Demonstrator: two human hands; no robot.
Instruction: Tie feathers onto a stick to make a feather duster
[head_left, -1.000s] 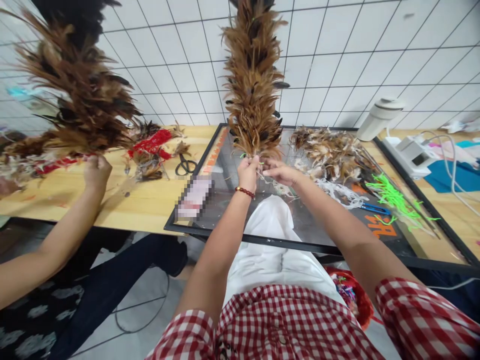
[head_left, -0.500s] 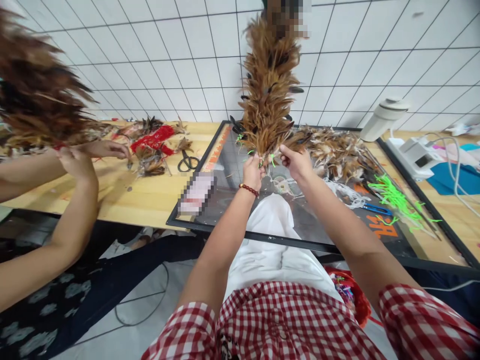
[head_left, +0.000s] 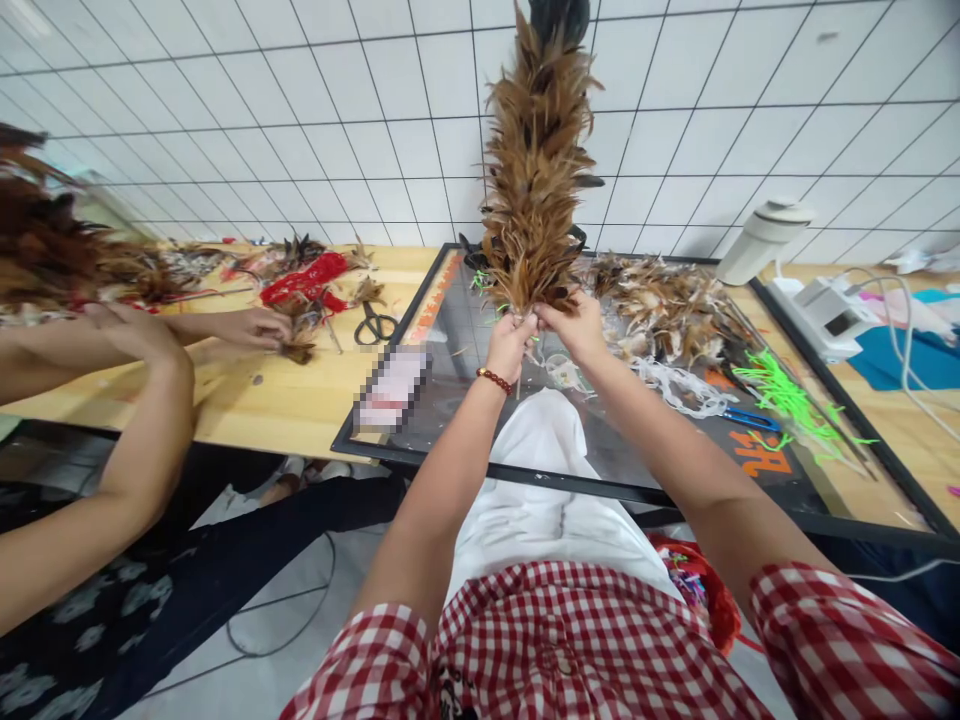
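Biggest first: tiled wall (head_left: 337,100) at the back, wood table (head_left: 225,395) along it. Framed glass panel (head_left: 454,390) lies on the table, in front of me.

Feather bundle (head_left: 540,180), brown with a dark top, stands upright over the panel, wall behind it. Its base is at my two hands.

Left hand (head_left: 510,345): fingers curled closed round the base, a bit of stem poking out below. Right hand (head_left: 579,325): mostly closed, thumb and fingers drawn together at the base, touching or almost touching the left fingertips. Dark feathers sit right by it (can't tell if it has hold of any, the fingers cover the spot).

Loose feather pile (head_left: 675,315) on the panel, just beyond my right hand. Co-worker's side, to my left: one hand (head_left: 262,328) down at a small feather clump, the other raised near a big feather mass, blurred.

White flask (head_left: 765,245) at the panel's far right corner, tilted in view. Green strings (head_left: 787,395) on the panel's right, white strings (head_left: 679,385) nearer me, blue snips (head_left: 754,418) between them. Black scissors (head_left: 375,325) on the wood, just left of the panel. Smallest: red bead bracelet (head_left: 495,380), left wrist.
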